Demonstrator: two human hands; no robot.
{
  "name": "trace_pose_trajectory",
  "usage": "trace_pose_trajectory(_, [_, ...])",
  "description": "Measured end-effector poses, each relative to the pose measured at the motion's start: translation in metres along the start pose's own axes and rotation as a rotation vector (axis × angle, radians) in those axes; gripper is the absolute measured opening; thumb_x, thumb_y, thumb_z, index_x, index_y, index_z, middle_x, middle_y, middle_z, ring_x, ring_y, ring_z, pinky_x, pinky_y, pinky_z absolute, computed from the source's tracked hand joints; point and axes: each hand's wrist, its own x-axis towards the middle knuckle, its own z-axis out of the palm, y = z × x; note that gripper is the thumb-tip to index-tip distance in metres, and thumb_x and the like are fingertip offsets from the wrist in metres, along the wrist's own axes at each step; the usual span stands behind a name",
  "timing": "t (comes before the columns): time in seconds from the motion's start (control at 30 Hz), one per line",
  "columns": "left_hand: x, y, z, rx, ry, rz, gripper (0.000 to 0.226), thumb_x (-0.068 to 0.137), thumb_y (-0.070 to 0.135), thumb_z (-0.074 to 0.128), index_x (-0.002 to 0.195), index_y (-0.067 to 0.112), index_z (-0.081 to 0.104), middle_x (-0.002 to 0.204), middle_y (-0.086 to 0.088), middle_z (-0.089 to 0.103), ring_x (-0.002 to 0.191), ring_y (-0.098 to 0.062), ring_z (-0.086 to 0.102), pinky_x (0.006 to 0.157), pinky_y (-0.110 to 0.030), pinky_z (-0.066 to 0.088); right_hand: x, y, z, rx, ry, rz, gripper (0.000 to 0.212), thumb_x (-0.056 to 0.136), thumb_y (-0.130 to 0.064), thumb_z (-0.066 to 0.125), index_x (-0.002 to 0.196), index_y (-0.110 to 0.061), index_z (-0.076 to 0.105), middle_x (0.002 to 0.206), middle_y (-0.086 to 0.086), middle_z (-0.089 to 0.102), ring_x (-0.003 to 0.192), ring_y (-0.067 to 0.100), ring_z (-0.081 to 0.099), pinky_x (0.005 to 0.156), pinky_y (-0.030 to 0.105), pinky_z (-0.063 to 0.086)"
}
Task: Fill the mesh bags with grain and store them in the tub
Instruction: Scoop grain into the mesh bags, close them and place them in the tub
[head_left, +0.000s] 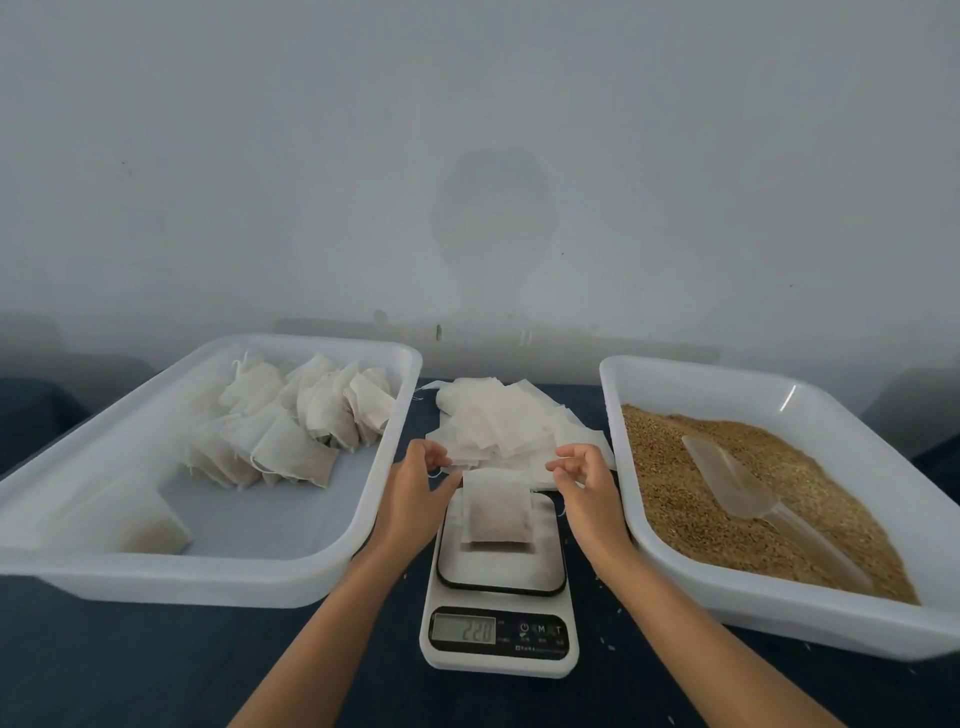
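Filled mesh bag (497, 512) is sitting on the platform of the kitchen scale (500, 582), display reading 220 or so, digits faint. Bag is standing roughly upright, grain-heavy bottom toward the camera, open or drawstring top edge pointing away toward the pile of empty mesh bags (511, 428). Its long axis is running left-right across the scale, between the two hands.

Left hand (415, 491) is hovering at the bag's upper left corner, fingers loosely curled, thumb reaching toward the bag's edge; a thin string seems to be running from that corner to the fingertips, but can't tell if it is actually being pinched. Right hand (584, 480) is hovering at the upper right corner, thumb and forefinger nearly meeting, holding nothing that can be made out. Both are just beside the bag; neither is clearly touching the cloth.

Judgement: drawstring pull to close the top looks like the step in hand, then the move left. The storage tub (218, 582) is lying to the left of the scale, already holding a cluster of filled bags (291, 421), so the left hand is nearer for the drop. The grain tub (727, 374) with clear plastic scoop (737, 480) is sitting on the right, not needed next.
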Motion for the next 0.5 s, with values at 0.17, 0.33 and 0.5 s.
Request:
trace_pose_trajectory(0.17, [-0.002, 0.002, -0.001, 0.049, -0.048, -0.007, 0.022, 0.087, 0.013, 0.065, 0.098, 0.018, 0.047, 0.092, 0.008, 0.057, 0.096, -0.014, 0.056, 0.086, -0.025, 0.046, 0.001, 0.001, 0.002, -0.009, -0.007, 0.01, 0.017, 0.093, 0.0, 0.047, 0.104, -0.012, 0.051, 0.095, 0.002, 0.062, 0.085, 0.003, 0.055, 0.065, 0.008, 0.041])
trace_pose_trajectory(0.33, [-0.003, 0.007, 0.001, 0.11, -0.149, -0.085, 0.023, 0.091, 0.022, 0.06, 0.106, 0.018, 0.044, 0.1, 0.006, 0.059, 0.102, -0.015, 0.057, 0.081, -0.02, 0.039, 0.0, 0.0, 0.008, -0.049, -0.048, 0.074, 0.014, 0.093, -0.003, 0.049, 0.102, -0.015, 0.052, 0.096, 0.004, 0.064, 0.09, 0.014, 0.061, 0.076, 0.022, 0.047])
trace_pose_trajectory(0.5, [0.0, 0.013, 0.009, 0.218, -0.38, -0.248, 0.059, 0.083, 0.043, 0.067, 0.125, 0.015, 0.036, 0.119, 0.0, 0.053, 0.112, -0.02, 0.054, 0.097, -0.036, 0.045, 0.002, -0.002, 0.016, -0.335, -0.16, 0.091, 0.016, 0.091, -0.023, 0.059, 0.104, -0.021, 0.05, 0.093, -0.008, 0.059, 0.095, 0.014, 0.059, 0.096, 0.039, 0.043])
